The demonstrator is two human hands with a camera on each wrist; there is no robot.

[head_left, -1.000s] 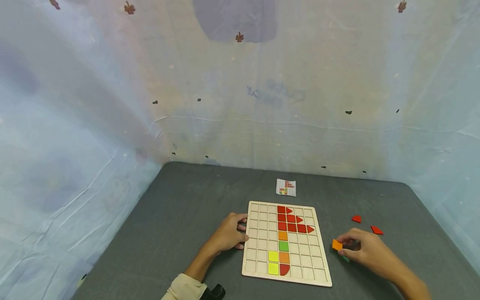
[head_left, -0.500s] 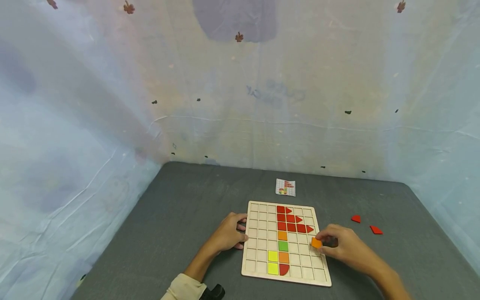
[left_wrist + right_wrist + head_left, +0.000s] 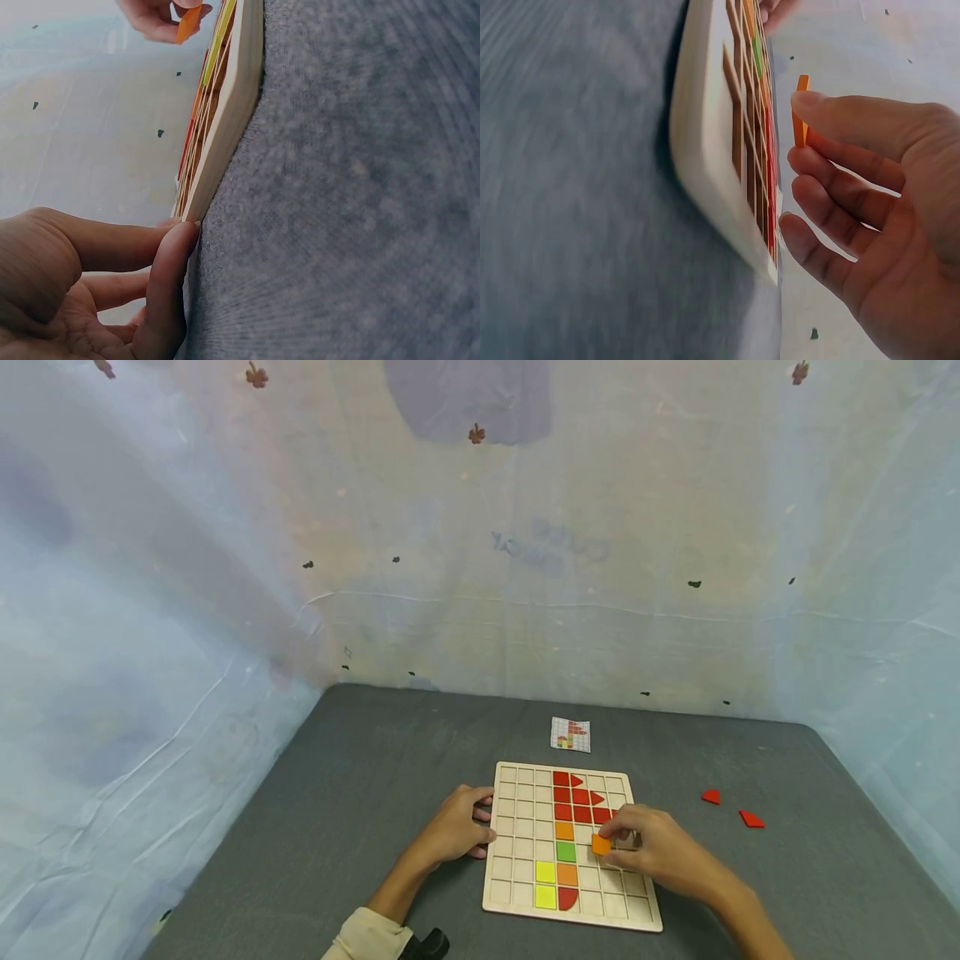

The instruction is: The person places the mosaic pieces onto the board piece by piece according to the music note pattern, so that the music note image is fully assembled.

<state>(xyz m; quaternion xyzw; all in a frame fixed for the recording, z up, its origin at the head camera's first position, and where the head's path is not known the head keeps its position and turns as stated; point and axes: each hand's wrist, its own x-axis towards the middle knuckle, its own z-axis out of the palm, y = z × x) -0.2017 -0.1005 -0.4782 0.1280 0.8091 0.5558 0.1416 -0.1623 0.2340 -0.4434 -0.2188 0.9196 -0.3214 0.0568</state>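
A pale wooden grid board (image 3: 517, 835) lies on the table, with red, orange, green and yellow pieces set in its cells. My left hand (image 3: 453, 827) holds the board's left edge; in the left wrist view its thumb and a finger meet at the rim. My right hand (image 3: 660, 847) pinches an orange square tile (image 3: 601, 844) between thumb and fingers over the right half of the board. The right wrist view shows this tile (image 3: 800, 112) edge-on, apart from the board. My right hand hides some cells and part of the red triangle in the third row.
A small printed card (image 3: 571, 735) with a coloured grid pattern lies behind the board. Two loose red pieces, one (image 3: 711, 797) nearer the board and another (image 3: 752, 819) farther right, rest on the grey table (image 3: 420, 735). Hanging sheets (image 3: 480, 635) enclose the table's back and sides.
My right hand has carried the orange tile leftward from the table right of the board to over the board. A green piece seen beneath that hand earlier is out of sight. My left hand stays put.
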